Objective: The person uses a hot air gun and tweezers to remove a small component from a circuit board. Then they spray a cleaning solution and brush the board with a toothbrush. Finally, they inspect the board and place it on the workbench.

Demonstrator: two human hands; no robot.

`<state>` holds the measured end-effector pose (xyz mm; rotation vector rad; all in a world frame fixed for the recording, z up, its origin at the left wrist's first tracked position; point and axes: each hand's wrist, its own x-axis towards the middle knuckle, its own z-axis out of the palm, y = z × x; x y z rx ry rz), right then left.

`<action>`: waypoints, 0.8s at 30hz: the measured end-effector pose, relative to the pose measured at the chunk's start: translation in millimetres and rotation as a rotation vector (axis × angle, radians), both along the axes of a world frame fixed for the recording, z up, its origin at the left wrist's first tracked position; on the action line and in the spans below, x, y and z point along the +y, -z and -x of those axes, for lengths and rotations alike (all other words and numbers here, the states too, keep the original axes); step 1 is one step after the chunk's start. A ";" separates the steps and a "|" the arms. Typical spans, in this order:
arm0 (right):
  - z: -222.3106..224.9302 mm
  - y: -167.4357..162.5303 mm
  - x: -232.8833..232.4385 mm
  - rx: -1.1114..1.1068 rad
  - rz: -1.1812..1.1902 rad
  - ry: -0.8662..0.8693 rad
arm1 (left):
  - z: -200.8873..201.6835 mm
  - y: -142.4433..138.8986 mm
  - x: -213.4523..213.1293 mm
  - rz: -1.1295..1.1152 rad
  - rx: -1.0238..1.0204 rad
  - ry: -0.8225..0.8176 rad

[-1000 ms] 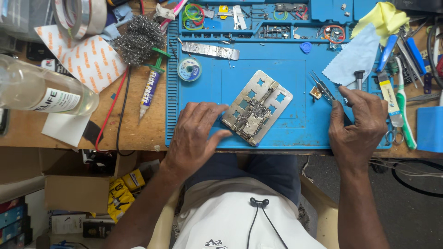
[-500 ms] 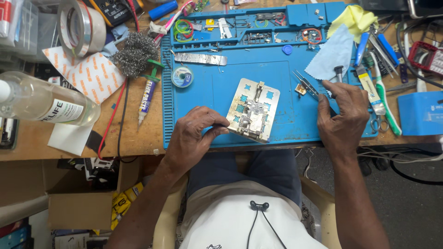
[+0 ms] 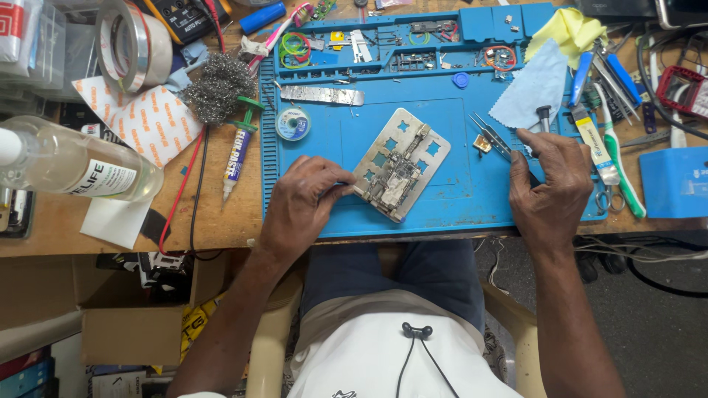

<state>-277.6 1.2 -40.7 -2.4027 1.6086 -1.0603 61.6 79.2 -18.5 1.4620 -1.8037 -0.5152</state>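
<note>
Hands little moved since the earlier frames. Left hand [image 3: 304, 203] resting at edge of perforated silver metal board holder [image 3: 399, 162] on blue silicone work mat [image 3: 450, 214], fingers curled against it. Right hand [image 3: 552, 188] near slim metal tweezers [image 3: 493, 136]; finger grip indeterminate.

Wooden bench [image 3: 221, 221] — blue mat [image 3: 442, 214]

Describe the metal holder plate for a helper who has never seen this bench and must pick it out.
Start at the big blue rubber work mat on the wooden bench. Near its middle, by the left hand, lies a tilted silver metal holder plate clamping a small circuit board. Its square cut-outs set it apart from the plain metal strip above.
</note>
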 end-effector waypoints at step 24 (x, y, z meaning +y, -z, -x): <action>4.7 2.2 0.5 0.001 -0.028 0.011 | 13.1 2.2 -1.0 -0.027 -0.198 0.017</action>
